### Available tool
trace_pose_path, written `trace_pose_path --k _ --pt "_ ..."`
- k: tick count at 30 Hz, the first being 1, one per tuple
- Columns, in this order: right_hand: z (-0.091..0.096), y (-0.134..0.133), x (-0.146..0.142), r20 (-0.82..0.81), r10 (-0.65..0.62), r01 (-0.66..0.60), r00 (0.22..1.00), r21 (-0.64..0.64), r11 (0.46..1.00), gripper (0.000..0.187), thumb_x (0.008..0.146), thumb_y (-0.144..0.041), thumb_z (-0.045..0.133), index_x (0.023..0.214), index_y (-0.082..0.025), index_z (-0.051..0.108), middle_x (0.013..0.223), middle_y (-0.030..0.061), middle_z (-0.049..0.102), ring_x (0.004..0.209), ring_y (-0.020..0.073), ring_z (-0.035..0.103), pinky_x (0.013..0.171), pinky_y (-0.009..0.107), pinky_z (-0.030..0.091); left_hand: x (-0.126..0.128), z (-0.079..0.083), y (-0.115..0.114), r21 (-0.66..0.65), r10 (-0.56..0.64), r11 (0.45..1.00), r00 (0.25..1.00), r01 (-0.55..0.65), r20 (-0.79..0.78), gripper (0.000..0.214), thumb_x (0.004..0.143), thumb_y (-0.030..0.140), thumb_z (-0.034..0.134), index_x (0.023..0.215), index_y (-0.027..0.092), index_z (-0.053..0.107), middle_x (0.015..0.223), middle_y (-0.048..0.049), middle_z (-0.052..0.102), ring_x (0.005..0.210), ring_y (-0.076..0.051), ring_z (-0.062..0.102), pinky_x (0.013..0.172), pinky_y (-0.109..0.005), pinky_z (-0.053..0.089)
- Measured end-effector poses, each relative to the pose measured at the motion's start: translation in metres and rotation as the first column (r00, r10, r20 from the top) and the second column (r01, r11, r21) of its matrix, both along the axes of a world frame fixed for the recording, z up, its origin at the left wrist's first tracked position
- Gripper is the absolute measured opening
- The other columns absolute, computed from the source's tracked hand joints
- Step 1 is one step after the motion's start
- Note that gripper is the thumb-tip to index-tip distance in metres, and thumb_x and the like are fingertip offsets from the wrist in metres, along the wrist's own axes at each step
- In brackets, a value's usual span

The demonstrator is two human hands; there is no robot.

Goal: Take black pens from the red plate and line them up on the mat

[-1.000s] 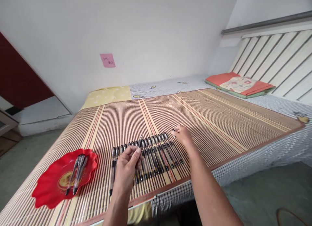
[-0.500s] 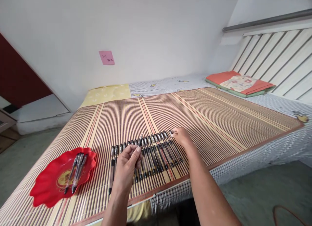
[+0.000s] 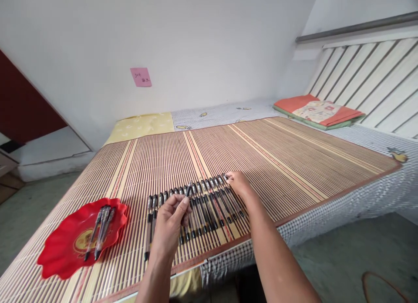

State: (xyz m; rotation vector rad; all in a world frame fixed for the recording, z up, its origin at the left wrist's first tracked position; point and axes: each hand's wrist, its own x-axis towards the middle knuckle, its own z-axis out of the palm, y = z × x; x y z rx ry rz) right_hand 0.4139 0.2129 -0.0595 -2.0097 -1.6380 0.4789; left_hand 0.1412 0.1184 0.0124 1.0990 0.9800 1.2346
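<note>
My left hand pinches a dark pen, its pointed tip slanting upward above the mat. Below it, a row of black-capped clear pens lies side by side on the striped bamboo mat, capped ends away from me. Part of the row is hidden behind my left hand. At the right end of that row, my right hand has its fingers closed on the capped end of the last pen. Several more pens lie together in a red scalloped plate on the left.
The mat covers a bed with a checked sheet. Folded orange and green cloth lies at the far right, near a white slatted headboard. A pink note is stuck to the wall. The bed's front edge runs close to my forearms.
My right hand has shifted slightly left, bringing the top of the last pen closer to its neighbour. My left hand stays nearly still with its pen. The view has turned slightly.
</note>
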Motion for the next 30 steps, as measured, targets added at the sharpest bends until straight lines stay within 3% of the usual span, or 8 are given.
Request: trace_pose_path --k 15,24,28,30 --pt "0.008 -0.006 -0.003 -0.001 0.009 -0.009 1.000 -0.020 1.000 0.034 0.083 -0.013 0.064 0.115 -0.019 0.077 0.098 0.0077 0.081 0.094 0.0177 0.074 0.080 0.021 0.049 0.003 0.003 -0.001 -0.019 0.009 1.000 1.000 -0.009 -0.022 0.038 0.075 0.051 0.080 0.076 0.018 0.061 0.061 0.0060 0.058 0.045 -0.005 0.044 0.044 -0.016 0.037" --pt "0.020 -0.013 -0.007 -0.029 -0.014 0.013 0.999 -0.035 0.999 0.037 0.086 -0.011 0.064 0.122 -0.014 0.073 0.101 0.0109 0.080 0.095 0.0201 0.073 0.081 0.025 0.050 0.003 0.001 0.000 -0.033 -0.008 0.999 1.000 0.008 -0.017 0.039 0.076 0.051 0.080 0.077 0.018 0.060 0.061 0.0062 0.057 0.047 -0.005 0.044 0.044 -0.015 0.038" --pt "0.046 -0.027 -0.014 -0.211 -0.051 0.069 0.976 0.082 0.994 0.033 0.092 -0.020 0.063 0.123 -0.012 0.071 0.107 0.0146 0.076 0.095 0.0214 0.072 0.083 0.030 0.053 0.005 -0.001 0.000 -0.031 -0.010 0.999 1.000 0.009 -0.023 0.038 0.075 0.049 0.081 0.079 0.018 0.061 0.061 0.0063 0.057 0.047 -0.005 0.044 0.044 -0.016 0.038" --pt "0.063 -0.038 -0.025 -0.411 0.050 0.014 0.910 0.153 0.988 0.030 0.094 -0.028 0.063 0.119 -0.015 0.072 0.102 0.0116 0.076 0.087 0.0191 0.071 0.079 0.032 0.055 0.007 -0.002 -0.001 -0.019 0.006 1.000 1.000 -0.006 -0.016 0.036 0.072 0.047 0.083 0.081 0.019 0.061 0.061 0.0075 0.055 0.047 -0.005 0.044 0.044 -0.016 0.038"
